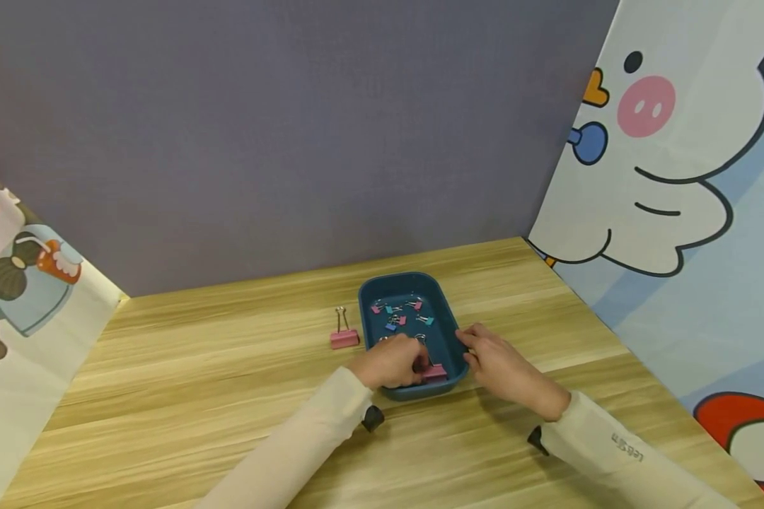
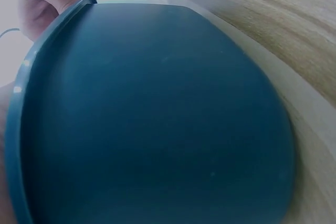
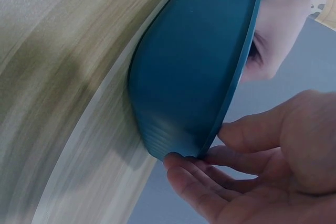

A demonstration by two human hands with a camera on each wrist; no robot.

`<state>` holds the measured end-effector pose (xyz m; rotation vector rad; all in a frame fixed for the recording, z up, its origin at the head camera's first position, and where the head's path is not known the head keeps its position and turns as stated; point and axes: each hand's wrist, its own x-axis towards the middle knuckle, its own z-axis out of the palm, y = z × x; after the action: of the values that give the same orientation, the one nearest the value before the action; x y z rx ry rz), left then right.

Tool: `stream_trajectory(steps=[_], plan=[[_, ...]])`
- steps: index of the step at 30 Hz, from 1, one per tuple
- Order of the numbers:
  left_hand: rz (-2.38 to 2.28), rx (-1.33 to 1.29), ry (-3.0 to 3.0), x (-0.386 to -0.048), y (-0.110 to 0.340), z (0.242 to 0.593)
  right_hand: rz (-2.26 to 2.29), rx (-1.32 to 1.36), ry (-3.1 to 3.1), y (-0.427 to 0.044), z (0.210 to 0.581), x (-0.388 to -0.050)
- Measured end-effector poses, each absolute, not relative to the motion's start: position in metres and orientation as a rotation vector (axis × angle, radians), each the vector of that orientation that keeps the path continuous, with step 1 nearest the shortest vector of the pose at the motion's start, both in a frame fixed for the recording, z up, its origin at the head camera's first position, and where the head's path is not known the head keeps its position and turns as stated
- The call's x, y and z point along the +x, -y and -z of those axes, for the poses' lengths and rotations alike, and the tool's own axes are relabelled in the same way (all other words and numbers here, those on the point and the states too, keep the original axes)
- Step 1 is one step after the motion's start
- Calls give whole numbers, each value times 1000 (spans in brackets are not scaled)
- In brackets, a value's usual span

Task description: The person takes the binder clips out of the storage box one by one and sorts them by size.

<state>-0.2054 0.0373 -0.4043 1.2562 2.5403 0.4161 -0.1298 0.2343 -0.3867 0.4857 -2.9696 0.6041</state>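
A dark blue plastic box point(image 1: 448, 332) stands on the table with several small binder clips point(image 1: 397, 320) in pink, teal and blue on its floor. Reaching over its near left side, my left hand point(image 1: 395, 359) has curled fingers at a larger pink binder clip point(image 1: 434, 371) and pinches it near the front wall. The clip's handles are partly hidden by the fingers. My right hand point(image 1: 499, 367) holds the box's right rim, its thumb and fingertips point(image 3: 181, 163) against the rim and outer wall. Only the box's outside fills most of the left wrist view.
Left of the box, another large pink binder clip point(image 1: 344, 338) stands on the wood-grain table point(image 1: 229, 353) with its handles pointing away. A grey panel point(image 1: 325, 141) rises behind the table. Cartoon-printed panels point(image 1: 662, 177) border both sides.
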Motion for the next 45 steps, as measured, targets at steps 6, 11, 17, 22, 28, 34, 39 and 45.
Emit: stream_trajectory(steps=[6, 11, 17, 22, 28, 34, 39, 45], plan=[[-517, 1259, -2553, -207, -36, 405, -588, 497, 2960, -234, 388, -129], [-581, 1229, -2577, -210, -35, 403, -580, 506, 2961, -234, 387, -129], [-624, 1258, -2659, -211, -30, 399, -574, 501, 2972, -233, 386, -129], [-700, 1394, -2736, -209, -21, 391, -577, 488, 2989, -233, 385, -129], [-821, 1540, -2763, -209, -7, 382, -600, 495, 2970, -234, 385, -129], [-848, 1609, -2798, -211, 5, 377, -602, 514, 2954, -235, 386, -129], [-837, 1596, -2810, -211, 17, 376, -583, 521, 2951, -235, 386, -130], [-839, 1580, -2833, -211, 36, 374, -587, 518, 2967, -235, 385, -130]])
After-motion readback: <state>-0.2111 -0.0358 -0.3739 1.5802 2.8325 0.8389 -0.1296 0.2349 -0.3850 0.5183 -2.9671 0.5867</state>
